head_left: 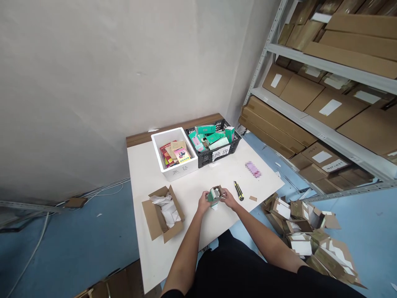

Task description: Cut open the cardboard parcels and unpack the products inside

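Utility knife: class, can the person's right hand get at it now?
Probably yes: the utility knife lies close beside the right hand, bare table between, though that hand grips a green box.

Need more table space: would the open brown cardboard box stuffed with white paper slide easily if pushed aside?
The open brown cardboard box probably weighs little, since only crumpled white paper shows inside. It should slide readily on the smooth white table. Its splayed flaps would likely bend if pushed, so press a wall.

A white table (145, 178) stands against a plain pale wall (108, 62) on blue floor (62, 248), beside metal shelving (310, 120).
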{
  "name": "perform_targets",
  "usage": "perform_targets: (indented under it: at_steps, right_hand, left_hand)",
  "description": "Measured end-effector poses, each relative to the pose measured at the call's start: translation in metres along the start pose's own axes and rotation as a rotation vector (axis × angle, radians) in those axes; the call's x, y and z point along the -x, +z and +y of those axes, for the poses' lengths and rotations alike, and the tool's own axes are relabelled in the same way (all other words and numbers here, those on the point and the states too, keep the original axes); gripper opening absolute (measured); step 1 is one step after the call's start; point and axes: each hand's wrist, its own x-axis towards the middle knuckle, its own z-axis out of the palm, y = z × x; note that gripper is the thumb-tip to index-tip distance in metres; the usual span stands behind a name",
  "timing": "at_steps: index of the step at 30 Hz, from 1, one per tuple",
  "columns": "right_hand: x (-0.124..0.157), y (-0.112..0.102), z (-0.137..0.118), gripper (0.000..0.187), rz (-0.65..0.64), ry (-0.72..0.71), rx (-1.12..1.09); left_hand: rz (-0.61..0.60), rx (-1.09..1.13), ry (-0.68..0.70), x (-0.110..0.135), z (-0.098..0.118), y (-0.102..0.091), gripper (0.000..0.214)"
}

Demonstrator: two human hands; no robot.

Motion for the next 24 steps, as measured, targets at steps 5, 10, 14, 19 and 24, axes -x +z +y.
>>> perform_targets:
  at_steps: [5,10,14,19,24]
  right_hand:
    - [-0.011,0.016,0.012,0.044,-0.003,0.069,-0.133]
    - [-0.026,0.015,-0.001,0.037,0.024,0.008,-0.03]
    - [-0.06,-0.012,-0.052,0.038,0.028,-0.115,-0.087]
    - [-0.135,-0.056,-0.133,0.047,0.016,-0.234,-0.123]
    - [-0.214,-0.099,-0.217,0.052,0.014,-0.449,-0.081]
  left_hand:
    - [0.092,0.023,-0.079,0.009,-0.017,0.011,0.049]
    - [0.136,-0.075,-0.076,-0.011,0.001,0.017,0.042]
    - [0.167,-0.051,0.049,-0.053,0.054,0.017,0.043]
    - [0.242,-0.002,0.165,-0.128,0.136,0.02,0.051]
    - [0.34,0.021,0.276,-0.219,0.216,0.028,0.061]
